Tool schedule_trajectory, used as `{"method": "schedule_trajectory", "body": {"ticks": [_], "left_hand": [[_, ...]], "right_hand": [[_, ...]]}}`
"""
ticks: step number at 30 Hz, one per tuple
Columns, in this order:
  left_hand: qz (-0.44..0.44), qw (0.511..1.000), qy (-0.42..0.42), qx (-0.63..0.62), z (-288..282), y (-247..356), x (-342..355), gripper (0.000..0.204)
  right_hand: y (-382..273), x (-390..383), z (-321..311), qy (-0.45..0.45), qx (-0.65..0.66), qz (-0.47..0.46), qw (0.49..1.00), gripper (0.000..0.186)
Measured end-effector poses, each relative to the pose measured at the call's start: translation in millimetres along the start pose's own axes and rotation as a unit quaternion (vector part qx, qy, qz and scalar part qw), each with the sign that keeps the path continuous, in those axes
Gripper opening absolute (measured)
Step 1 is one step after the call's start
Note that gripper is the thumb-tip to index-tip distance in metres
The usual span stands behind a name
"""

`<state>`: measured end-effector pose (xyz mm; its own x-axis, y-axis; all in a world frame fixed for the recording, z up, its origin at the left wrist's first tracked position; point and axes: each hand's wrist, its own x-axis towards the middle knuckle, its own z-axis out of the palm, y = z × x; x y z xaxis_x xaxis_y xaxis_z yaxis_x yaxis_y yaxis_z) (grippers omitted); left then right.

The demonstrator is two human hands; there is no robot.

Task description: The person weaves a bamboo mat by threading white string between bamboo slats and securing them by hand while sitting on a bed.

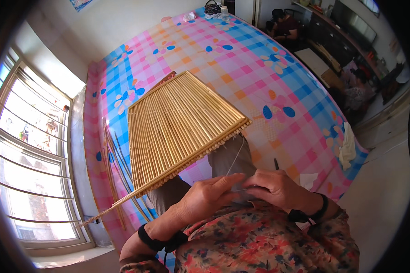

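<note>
On the left, beyond my hands, I see the slatted cane panel point(182, 132). My left hand point(208, 193) meets its pale thread point(235, 159), though I cannot tell whether it grips; rightward, my right hand point(280, 187) pinches thread.

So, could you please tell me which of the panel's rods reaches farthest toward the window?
The pale rod along the lower edge of the panel: it juts past the lower left corner toward the window, while no other visibly does.
</note>
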<state>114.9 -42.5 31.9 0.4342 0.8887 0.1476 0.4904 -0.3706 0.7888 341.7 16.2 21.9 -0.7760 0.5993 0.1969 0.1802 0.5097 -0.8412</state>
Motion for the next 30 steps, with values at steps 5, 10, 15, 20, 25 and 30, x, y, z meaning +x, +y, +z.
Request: {"method": "schedule_trajectory", "body": {"ticks": [5,10,15,20,25,30], "left_hand": [[-0.025,0.996,-0.020,0.085,-19.9,-13.3,-31.6,0.018],[-0.112,0.991,0.069,-0.001,-37.2,-16.6,-61.4,0.006],[-0.156,0.985,0.070,0.024,-32.9,-27.7,-88.4,0.005],[-0.062,0.972,-0.029,0.223,-24.2,-40.2,-89.7,0.012],[0.012,0.983,0.062,0.171,-29.6,-0.1,-45.8,0.031],[-0.070,0.996,0.030,-0.051,-4.5,10.3,-11.5,0.044]], "right_hand": [[24.5,-22.0,-39.7,-0.009,0.063,0.115,0.991,0.009],[65.8,-59.4,-78.2,0.039,-0.005,0.168,0.985,0.007],[82.0,-68.2,-90.8,0.100,-0.019,0.194,0.976,0.005],[53.5,-47.9,-75.3,0.063,-0.115,0.122,0.984,0.007],[14.3,-9.2,-28.7,0.016,-0.226,-0.076,0.971,0.012],[-9.0,15.7,0.0,-0.010,-0.240,-0.152,0.959,0.008]]}}
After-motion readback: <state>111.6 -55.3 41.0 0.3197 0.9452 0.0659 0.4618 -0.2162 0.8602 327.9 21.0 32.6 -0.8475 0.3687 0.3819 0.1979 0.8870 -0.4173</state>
